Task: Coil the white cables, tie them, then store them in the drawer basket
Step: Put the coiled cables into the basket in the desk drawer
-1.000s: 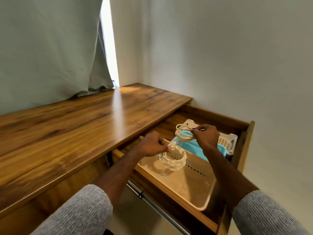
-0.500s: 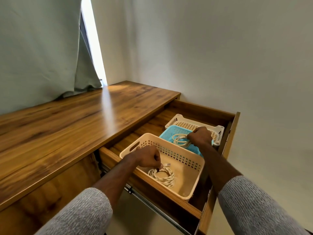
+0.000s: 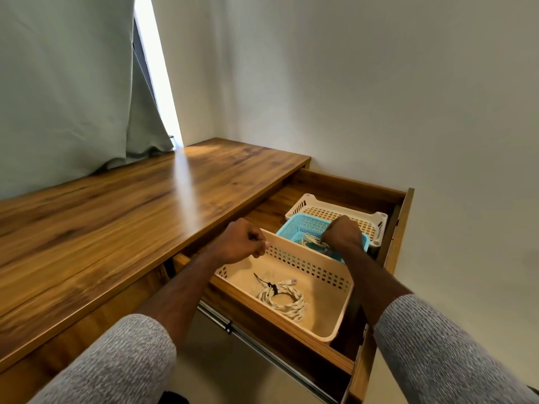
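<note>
While the left hand (image 3: 243, 242) is held curled and empty, a coiled cable (image 3: 281, 298) is seen flat below it, tie tail (image 3: 260, 279) pointing up-left; a second coil (image 3: 313, 242) is pinched by the right hand (image 3: 342, 234).

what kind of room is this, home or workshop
Probably a room in a home: a wooden desk against a plain wall, a curtain over a window, and an open drawer with plastic baskets.

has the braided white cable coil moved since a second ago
Yes. The braided white cable coil dropped from above the beige plastic basket onto its floor; the left hand no longer holds it.
</note>
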The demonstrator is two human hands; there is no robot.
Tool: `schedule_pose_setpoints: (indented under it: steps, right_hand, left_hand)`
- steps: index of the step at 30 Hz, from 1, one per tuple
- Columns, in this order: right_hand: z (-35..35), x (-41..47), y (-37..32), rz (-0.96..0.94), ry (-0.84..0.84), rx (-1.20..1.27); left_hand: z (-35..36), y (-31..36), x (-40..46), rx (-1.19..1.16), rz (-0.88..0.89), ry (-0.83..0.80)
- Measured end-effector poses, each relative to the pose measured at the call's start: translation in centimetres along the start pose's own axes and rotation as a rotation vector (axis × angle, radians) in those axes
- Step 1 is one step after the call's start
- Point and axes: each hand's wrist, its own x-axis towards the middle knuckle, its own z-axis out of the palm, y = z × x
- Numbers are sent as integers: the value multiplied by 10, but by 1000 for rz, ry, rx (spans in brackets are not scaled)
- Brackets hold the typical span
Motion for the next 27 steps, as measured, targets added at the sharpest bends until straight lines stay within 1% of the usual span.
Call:
schedule_pose_setpoints:
  steps: [3,7,11,14,16,19,21,23,27]
  right_hand:
    - [1,-6,-10,-94,26,39]
    - [7,-25,-45,-293,16,85]
    - [19,-55,-107,-532,-23,147]
    - [43,-82,-167,-703,-38,153]
    - [67,-107,-208,-808,-75,154]
    - [106,-158,-258,-1023,-116,105]
    - [136,-198,-288,-1163,-206,121]
    - [165,-243,-319,-1240,-306,137]
    - [209,-333,-375,-1369,-443,205]
  left_hand:
    - [-12,-1,-3,-19,-15,70]
    - [-46,-7,-14,-11,-24,87]
    - [-90,-18,-41,13,-93,191]
    - [-130,-37,-73,17,-158,262]
    - [-159,-51,-102,35,-208,345]
    - [-197,-76,-156,51,-289,457]
    - [-218,-95,-201,81,-362,523]
    - [-239,-111,-251,94,-434,598]
    - [-282,-134,-360,140,-567,762]
